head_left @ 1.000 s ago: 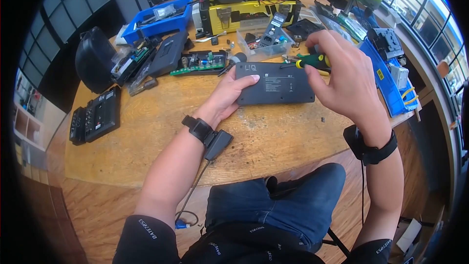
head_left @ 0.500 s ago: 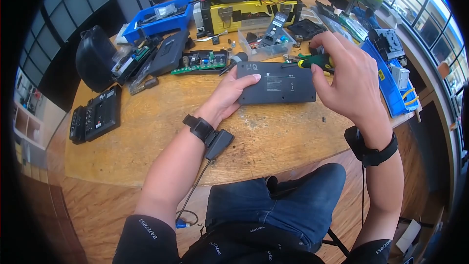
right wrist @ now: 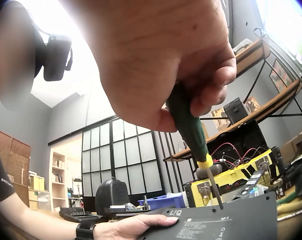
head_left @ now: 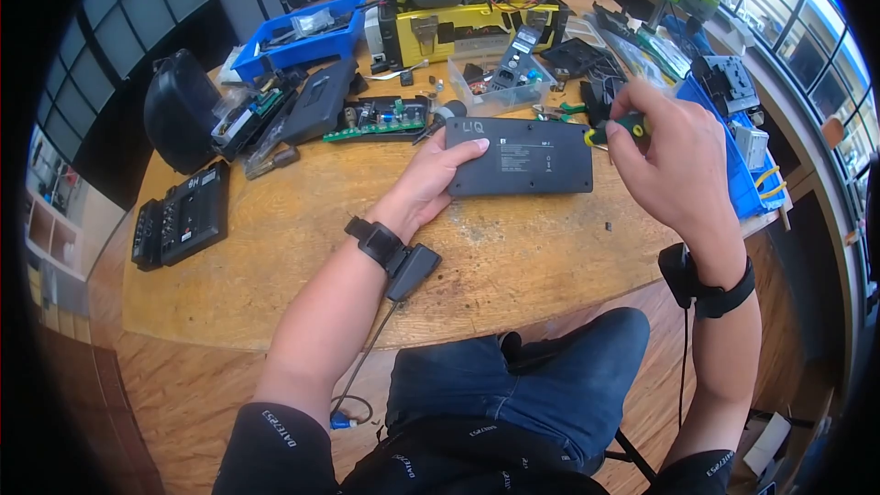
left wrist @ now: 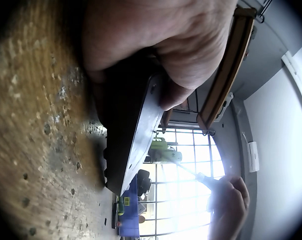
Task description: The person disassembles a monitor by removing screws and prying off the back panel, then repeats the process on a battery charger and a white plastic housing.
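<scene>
My left hand (head_left: pixel 429 172) grips the left end of a flat black device case (head_left: pixel 561 179), thumb on its labelled face. The case is tilted up over the wooden table, with white print and small screw holes on it. My right hand (head_left: pixel 676 151) holds a screwdriver (right wrist: pixel 188 122) with a dark green handle and yellow collar, its shaft pointing down. In the head view it overlaps the case's top right corner. The left wrist view shows the screwdriver raised apart from the case. A small screw (right wrist: pixel 214 209) shows at the case's upper edge in the right wrist view.
Behind the case lie an opened casing with a green circuit board (head_left: pixel 376 128), a clear plastic box (head_left: pixel 467 96) and green-handled pliers (head_left: pixel 559 112). A yellow toolbox (head_left: pixel 458 32) and blue trays (head_left: pixel 261 64) stand farther back. Black devices (head_left: pixel 192 211) lie at left.
My right hand has moved right with the screwdriver, from over the case's upper middle to its top right corner. My left hand and the case have hardly moved.
</scene>
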{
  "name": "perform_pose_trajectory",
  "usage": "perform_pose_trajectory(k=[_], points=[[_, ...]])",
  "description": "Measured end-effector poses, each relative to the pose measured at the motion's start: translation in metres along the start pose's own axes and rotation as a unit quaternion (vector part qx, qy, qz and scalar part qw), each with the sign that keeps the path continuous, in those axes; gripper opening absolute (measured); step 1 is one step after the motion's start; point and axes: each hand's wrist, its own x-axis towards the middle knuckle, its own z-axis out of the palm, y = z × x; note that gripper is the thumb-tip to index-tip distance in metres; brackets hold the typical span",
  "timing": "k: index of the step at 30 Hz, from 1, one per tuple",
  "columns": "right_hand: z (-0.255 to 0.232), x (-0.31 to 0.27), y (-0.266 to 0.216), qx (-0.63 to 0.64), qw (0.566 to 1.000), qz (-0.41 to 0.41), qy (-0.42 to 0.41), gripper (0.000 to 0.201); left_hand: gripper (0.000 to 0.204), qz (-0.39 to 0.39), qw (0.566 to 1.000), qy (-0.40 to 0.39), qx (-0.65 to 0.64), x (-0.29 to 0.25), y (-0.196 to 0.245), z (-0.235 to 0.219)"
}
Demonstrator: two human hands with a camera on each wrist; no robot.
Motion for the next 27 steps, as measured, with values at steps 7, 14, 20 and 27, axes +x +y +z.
perform_pose_trajectory(k=[7, 14, 20, 27], points=[[-0.005, -0.011, 0.002, 0.012, 0.988, 0.069, -0.138, 0.013, 0.040, 0.025, 0.998, 0.047, -0.033, -0.003, 0.004, 0.004], [0.006, -0.022, 0.006, -0.004, 0.984, 0.057, -0.167, 0.017, 0.044, 0.155, 0.971, 0.137, -0.121, 0.004, 0.019, -0.008], [0.013, -0.023, 0.007, -0.004, 0.986, 0.050, -0.156, 0.018, 0.038, 0.268, 0.910, 0.251, -0.192, 0.014, 0.034, -0.047], [0.016, -0.020, 0.005, -0.003, 0.988, 0.032, -0.149, 0.018, 0.044, 0.307, 0.876, 0.308, -0.208, 0.011, 0.042, -0.060]])
